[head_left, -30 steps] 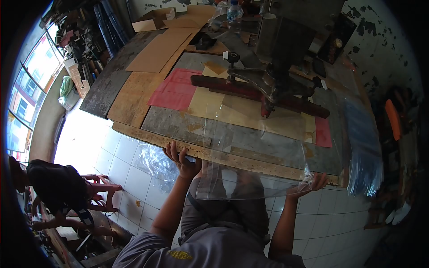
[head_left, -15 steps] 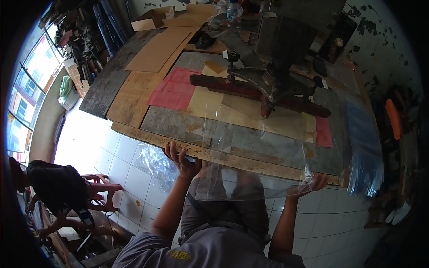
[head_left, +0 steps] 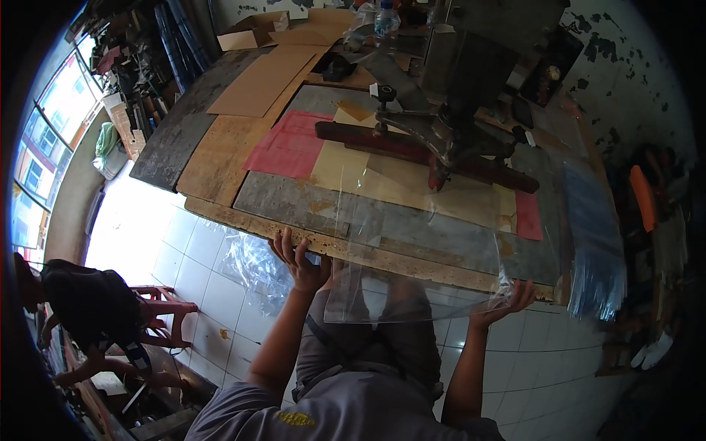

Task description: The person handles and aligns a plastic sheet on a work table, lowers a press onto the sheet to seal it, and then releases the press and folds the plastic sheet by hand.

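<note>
A clear plastic sheet (head_left: pixel 415 294) hangs over the front edge of the worktable, its upper part lying across the table top. My right hand (head_left: pixel 507 303) is closed on the sheet's right side, where the plastic bunches and shines. At the table's wooden front edge (head_left: pixel 382 256), my left hand (head_left: pixel 300 261) curls its fingers over the wood, left of the sheet. Beyond the sheet, a dark red press bar (head_left: pixel 412 152) on a metal arm stands over yellow paper (head_left: pixel 334 173) and a pink sheet (head_left: pixel 283 147). The sheet's far end is hard to make out.
A stack of clear plastic (head_left: pixel 594 242) hangs over the table's right end. Brown cardboard (head_left: pixel 265 81) lies at the back left, with a water bottle (head_left: pixel 385 20) further back. Crumpled plastic (head_left: pixel 257 268) lies on the floor. A person (head_left: pixel 92 312) is at lower left beside a red stool (head_left: pixel 170 316).
My right hand has risen slightly, and the plastic sheet's lower edge has lifted a little with it. My left hand stays at the table edge. The view has shifted slightly.
</note>
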Demonstrator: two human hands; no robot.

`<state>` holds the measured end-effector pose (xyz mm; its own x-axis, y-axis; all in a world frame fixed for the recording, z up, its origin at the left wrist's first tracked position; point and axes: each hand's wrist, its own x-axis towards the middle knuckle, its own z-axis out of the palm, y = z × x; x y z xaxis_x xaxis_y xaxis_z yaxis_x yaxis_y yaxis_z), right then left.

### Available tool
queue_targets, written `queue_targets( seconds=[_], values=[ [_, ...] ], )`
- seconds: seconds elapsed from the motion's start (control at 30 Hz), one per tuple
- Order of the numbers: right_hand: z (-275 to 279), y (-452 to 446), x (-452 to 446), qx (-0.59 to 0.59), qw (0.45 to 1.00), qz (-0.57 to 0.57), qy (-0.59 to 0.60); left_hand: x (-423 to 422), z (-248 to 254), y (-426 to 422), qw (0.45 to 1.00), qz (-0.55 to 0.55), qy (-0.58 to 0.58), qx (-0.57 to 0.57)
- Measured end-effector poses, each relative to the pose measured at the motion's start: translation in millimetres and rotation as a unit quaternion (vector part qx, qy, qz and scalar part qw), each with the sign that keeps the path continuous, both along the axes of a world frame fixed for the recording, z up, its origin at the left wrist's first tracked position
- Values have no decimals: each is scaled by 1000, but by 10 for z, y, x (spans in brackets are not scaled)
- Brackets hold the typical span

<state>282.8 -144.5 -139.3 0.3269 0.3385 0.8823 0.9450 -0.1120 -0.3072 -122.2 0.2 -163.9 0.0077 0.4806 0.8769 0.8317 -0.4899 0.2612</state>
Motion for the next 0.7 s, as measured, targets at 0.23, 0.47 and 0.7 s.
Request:
queue_targets(
  seconds=[0.23, 0.47, 0.7],
  values=[
    [150, -154, 8, -47, 999, 17, -6, -41, 44, -46, 1000, -10, 5, -10],
    [508, -287, 97, -92, 996, 0, -23, -105, 341, -217, 998, 2, 43, -46],
    [1284, 32, 269, -200, 951, 163, 171, -324, 1077, -20, 997, -63, -25, -44]
  ],
)
